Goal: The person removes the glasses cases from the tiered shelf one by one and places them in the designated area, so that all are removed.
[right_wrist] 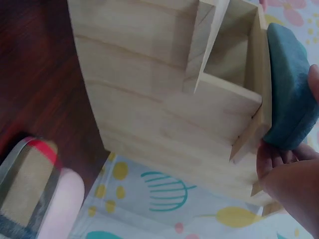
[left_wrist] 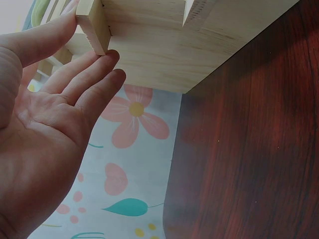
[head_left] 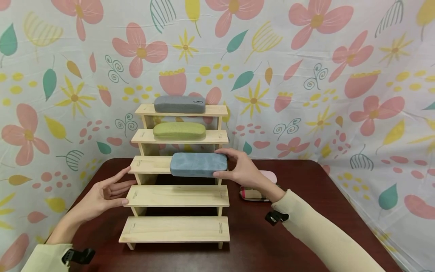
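Observation:
A blue glasses case (head_left: 198, 164) lies on the right part of the middle shelf of a wooden step rack (head_left: 180, 195). My right hand (head_left: 242, 170) grips its right end between thumb and fingers; the right wrist view shows the case (right_wrist: 290, 87) against the shelf edge. My left hand (head_left: 102, 194) is at the rack's left side, its fingers fairly straight and touching the ends of the shelves. In the left wrist view the left hand's (left_wrist: 55, 114) palm shows, with fingertips at a shelf end. A green glasses case (head_left: 179, 130) and a grey one (head_left: 179, 104) sit on the two upper shelves.
On the dark table (head_left: 272, 234), right of the rack, lie a plaid case (head_left: 251, 193) and a pink case (head_left: 269, 175), partly behind my right forearm. A flowered cloth (head_left: 217, 56) hangs behind and at the sides.

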`<control>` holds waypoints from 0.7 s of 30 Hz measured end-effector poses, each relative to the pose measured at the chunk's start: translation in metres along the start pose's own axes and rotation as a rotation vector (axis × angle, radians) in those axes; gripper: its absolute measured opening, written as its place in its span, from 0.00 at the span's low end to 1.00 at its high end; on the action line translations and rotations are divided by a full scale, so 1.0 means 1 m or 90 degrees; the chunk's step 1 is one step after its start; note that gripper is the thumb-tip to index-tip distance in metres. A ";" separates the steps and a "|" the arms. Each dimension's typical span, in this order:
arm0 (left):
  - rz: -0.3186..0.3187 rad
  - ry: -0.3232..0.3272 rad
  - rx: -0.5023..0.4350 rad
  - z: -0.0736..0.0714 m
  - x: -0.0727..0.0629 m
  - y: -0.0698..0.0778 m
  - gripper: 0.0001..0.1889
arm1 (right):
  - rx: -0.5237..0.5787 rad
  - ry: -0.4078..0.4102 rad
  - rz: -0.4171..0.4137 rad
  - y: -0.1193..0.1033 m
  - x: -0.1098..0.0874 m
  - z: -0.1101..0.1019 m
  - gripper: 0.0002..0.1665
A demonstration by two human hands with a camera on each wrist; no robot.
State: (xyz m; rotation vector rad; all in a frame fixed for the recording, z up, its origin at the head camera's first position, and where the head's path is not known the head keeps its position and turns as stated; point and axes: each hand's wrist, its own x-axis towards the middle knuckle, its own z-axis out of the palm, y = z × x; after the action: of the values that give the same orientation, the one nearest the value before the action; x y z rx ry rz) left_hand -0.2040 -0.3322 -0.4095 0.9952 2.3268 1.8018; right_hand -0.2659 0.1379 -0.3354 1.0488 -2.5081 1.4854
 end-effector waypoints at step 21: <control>0.009 -0.002 0.001 0.001 0.000 0.000 0.49 | 0.008 0.044 0.069 0.003 -0.053 -0.046 0.41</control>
State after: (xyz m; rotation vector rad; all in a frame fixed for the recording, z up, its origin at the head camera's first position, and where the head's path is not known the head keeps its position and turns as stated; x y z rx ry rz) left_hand -0.2038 -0.3313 -0.4092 1.0161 2.3248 1.8030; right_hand -0.2403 0.2034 -0.3316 0.8601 -2.5478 1.5385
